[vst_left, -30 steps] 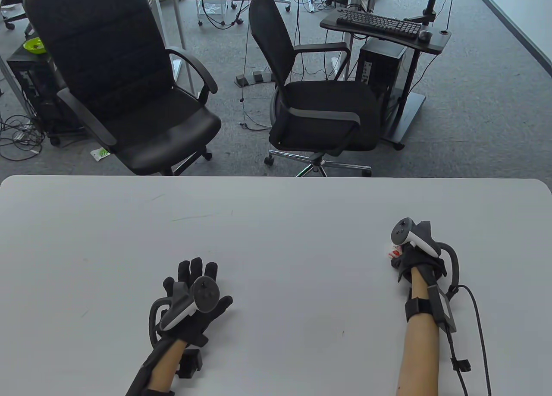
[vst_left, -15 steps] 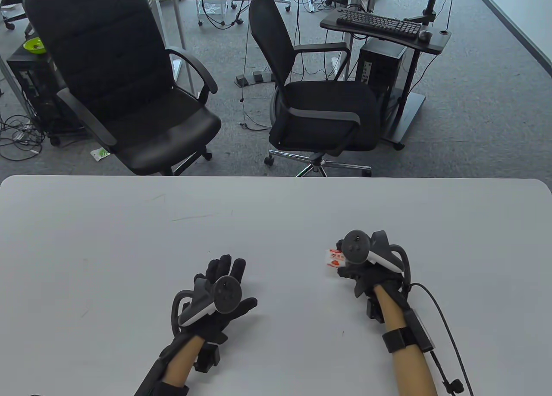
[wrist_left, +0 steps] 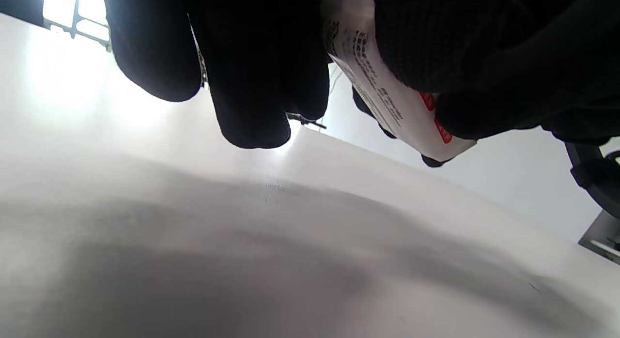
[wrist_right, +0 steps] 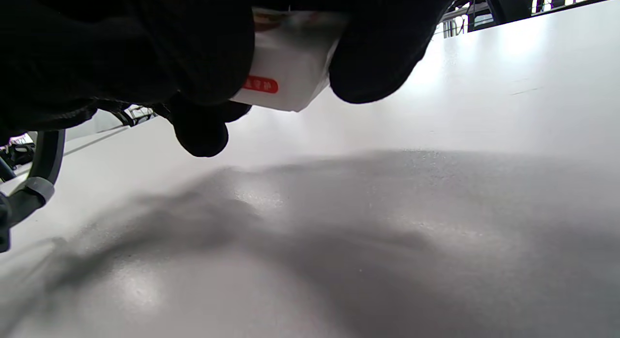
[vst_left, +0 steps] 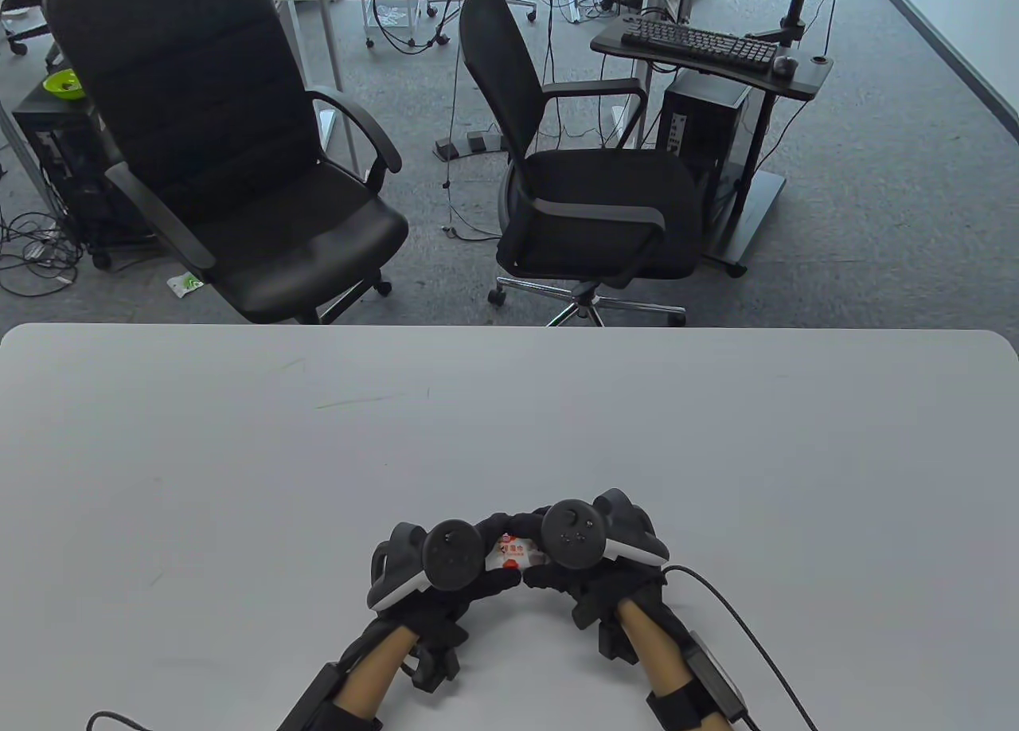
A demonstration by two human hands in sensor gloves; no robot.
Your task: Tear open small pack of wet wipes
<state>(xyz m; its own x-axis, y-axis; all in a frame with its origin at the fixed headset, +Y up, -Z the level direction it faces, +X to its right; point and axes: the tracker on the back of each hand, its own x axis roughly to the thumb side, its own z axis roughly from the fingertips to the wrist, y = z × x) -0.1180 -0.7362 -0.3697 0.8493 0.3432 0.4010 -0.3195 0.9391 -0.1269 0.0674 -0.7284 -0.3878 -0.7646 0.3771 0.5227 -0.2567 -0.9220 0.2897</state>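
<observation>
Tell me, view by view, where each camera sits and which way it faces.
Table view: high, looking down at the white table; left hand and right hand hold the wet wipes pack.
Left wrist view: beneath that hand, low over the tabletop; gloved fingers, pack at upper right.
Right wrist view: likewise low; fingers grip the pack.
Shared: all three show the pack.
</observation>
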